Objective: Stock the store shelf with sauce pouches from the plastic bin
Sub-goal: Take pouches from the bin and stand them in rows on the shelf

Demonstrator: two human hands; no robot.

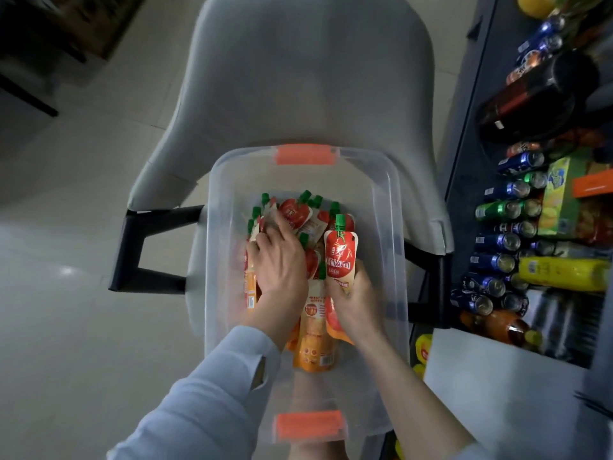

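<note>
While the left hand point(282, 263) lies on red, green-capped pouches point(295, 214) piled inside the clear bin point(391, 200), its grip impossible to tell, the right hand point(351, 300) clutches one red pouch point(340, 257) upright by its base.

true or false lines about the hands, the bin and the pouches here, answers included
1. The right hand holds a red pouch with a green cap. True.
2. The bin stands on the floor. False: it rests on a grey chair.
3. The left hand is down on the pouches inside the bin. True.
4. The bin's latches are blue. False: the latches are orange.
5. The store shelf is bare. False: the shelf to the right holds cans and bottles.
</note>
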